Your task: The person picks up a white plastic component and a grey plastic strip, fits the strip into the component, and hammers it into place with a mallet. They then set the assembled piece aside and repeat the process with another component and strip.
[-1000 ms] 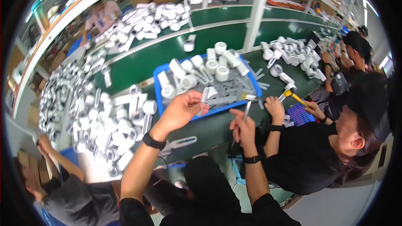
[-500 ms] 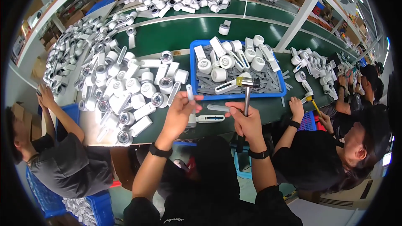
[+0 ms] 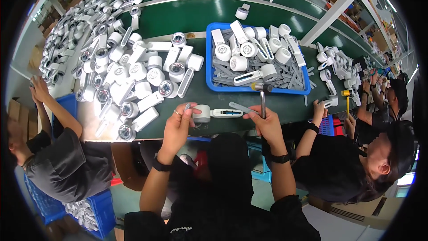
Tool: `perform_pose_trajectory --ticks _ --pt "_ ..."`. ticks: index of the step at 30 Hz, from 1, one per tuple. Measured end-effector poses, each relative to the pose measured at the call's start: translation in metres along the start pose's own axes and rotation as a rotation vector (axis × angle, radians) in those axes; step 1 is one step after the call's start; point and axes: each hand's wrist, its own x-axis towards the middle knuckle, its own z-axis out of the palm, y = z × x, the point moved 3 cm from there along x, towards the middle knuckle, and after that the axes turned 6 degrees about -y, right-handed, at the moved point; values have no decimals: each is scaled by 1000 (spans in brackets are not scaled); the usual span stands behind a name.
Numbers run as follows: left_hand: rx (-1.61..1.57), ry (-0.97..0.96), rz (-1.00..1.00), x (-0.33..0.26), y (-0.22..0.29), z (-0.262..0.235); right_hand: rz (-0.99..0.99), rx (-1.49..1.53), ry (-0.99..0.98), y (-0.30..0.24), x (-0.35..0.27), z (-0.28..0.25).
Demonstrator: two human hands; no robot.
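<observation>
A white handheld fan-like device lies on the green bench right in front of me. Its handle points right, with a dark slot facing up. My left hand is at its round head, fingertips pinched on a small grey plastic strip seen nearly end-on. In my right hand is a hammer, head up, its grip partly hidden by the palm. Between that hand's thumb and forefinger a second grey strip sticks out leftward, over the device's handle.
A blue tray beyond my hands holds grey strips and several white devices. More white devices are heaped on the left. Co-workers sit on both sides; the right one holds a yellow-headed hammer. A slanted white post rises behind the tray.
My left hand has come down and left, and its strip has gone from upright to nearly end-on. The view has shifted, showing the device's round head. My right hand still holds the hammer and strip.
</observation>
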Motion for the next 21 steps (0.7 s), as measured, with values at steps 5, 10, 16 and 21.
perform_pose_trajectory --ticks 5,10,16,21 --pt "187 28 69 -9 -8 4 35 54 6 14 0 2" --pt "484 224 146 -11 -16 2 31 124 89 31 7 -6" --pt "-73 146 18 -18 -15 13 117 144 63 23 -6 -6" --pt "-509 -91 110 -6 18 64 -61 87 -56 -15 -16 21"
